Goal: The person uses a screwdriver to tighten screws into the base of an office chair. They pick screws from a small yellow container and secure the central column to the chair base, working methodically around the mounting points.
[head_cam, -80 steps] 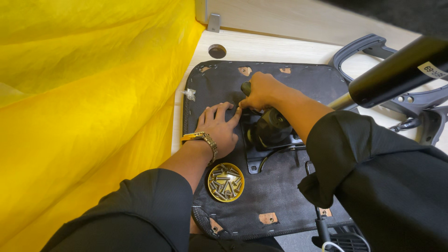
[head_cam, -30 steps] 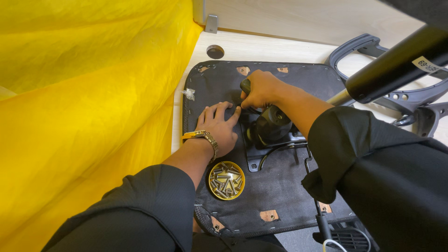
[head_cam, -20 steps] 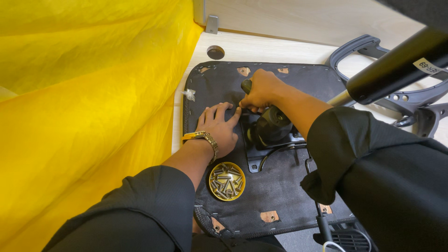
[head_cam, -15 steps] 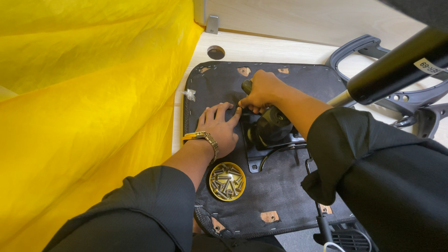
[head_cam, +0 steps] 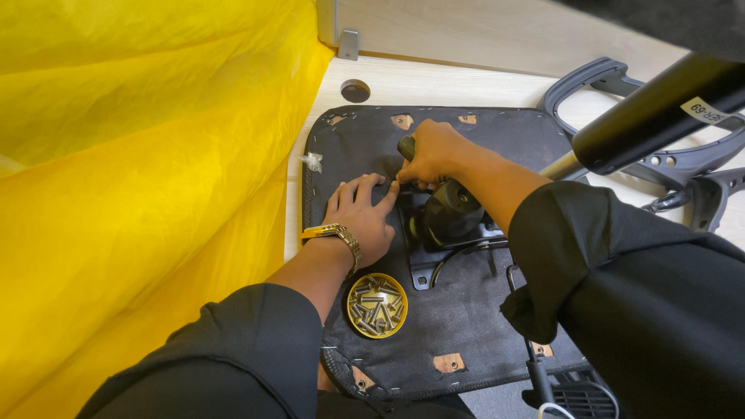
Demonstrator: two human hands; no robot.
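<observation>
An upturned office chair seat (head_cam: 481, 132), covered in black fabric, lies on a pale wooden desk. A black metal mechanism (head_cam: 448, 225) is mounted at its middle. My left hand (head_cam: 359, 217), with a gold watch at the wrist, rests flat on the fabric, its fingers by the mechanism's left edge. My right hand (head_cam: 431, 152) is closed around the dark handle of a tool held upright at the mechanism's far left corner; the tool's tip is hidden. A round gold tin (head_cam: 376, 305) holding several screws sits on the seat just below my left wrist.
Yellow plastic sheeting (head_cam: 140, 178) fills the left side. A black gas cylinder (head_cam: 652, 116) juts in from the upper right. Grey chair armrests (head_cam: 698, 174) lie on the desk at the right. A round cable hole (head_cam: 355, 91) is beyond the seat.
Both hands have stayed in place at the mechanism, with only slight shifts of the camera view.
</observation>
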